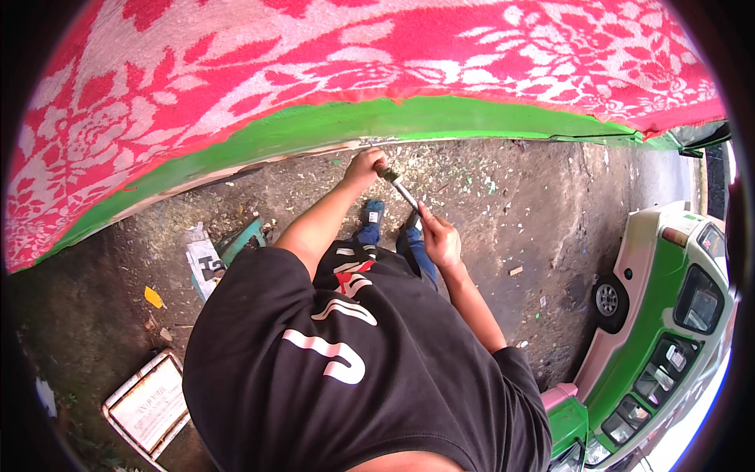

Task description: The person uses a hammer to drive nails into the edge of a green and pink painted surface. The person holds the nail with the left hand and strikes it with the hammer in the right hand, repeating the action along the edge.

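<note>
My left hand (pixel 363 169) is wrapped around the upper end of a metal-shafted tool (pixel 406 193), close to the lower edge of a green painted panel (pixel 436 118). Lower down and to the right, my right hand (pixel 441 239) grips the other end of the shaft. A dark greenish collar shows just below my left fingers. The tool slants between both hands; its working tip is hidden by my left hand, so I cannot tell whether it touches the panel. A red and pink floral cloth (pixel 354 53) hangs over the panel's upper part.
Green and pale chips litter the rough ground (pixel 531 194) around my shoes (pixel 373 212). A green and white van (pixel 643 330) stands at right. Left of me lie a printed sheet (pixel 203 259), a green piece (pixel 245 239), a yellow scrap (pixel 153 297) and a rusty framed sign (pixel 150 407) bearing writing.
</note>
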Available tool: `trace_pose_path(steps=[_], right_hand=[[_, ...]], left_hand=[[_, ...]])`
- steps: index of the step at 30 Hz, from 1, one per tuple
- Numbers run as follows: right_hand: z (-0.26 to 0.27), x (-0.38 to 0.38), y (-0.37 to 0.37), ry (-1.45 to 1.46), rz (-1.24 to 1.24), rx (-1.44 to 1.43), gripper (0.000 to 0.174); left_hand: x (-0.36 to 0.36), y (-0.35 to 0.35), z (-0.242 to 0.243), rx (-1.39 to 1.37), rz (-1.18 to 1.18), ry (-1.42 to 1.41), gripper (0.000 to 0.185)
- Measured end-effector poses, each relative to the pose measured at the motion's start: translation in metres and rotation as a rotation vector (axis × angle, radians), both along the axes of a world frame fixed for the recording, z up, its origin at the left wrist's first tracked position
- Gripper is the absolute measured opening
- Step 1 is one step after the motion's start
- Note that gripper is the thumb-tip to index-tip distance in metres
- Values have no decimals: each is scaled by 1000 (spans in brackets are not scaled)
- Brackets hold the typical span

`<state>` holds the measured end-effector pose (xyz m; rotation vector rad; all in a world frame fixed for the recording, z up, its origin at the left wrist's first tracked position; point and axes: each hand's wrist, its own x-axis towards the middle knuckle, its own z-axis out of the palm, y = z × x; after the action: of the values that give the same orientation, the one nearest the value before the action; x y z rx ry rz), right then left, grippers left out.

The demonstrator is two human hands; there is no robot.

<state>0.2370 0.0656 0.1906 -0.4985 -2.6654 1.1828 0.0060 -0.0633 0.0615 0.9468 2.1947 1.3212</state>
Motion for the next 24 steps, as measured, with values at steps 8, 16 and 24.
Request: trace_pose_path(steps=[8, 16, 24], right_hand=[[2, 14, -1, 89, -126, -142, 39], [4, 26, 11, -79, -167, -169, 38], [0, 25, 7, 63, -171, -163, 40]], left_hand=[[4, -10, -6, 43, -24, 112, 8], [6, 0, 5, 10, -60, 114, 11], [4, 3, 4, -2, -63, 123, 13]])
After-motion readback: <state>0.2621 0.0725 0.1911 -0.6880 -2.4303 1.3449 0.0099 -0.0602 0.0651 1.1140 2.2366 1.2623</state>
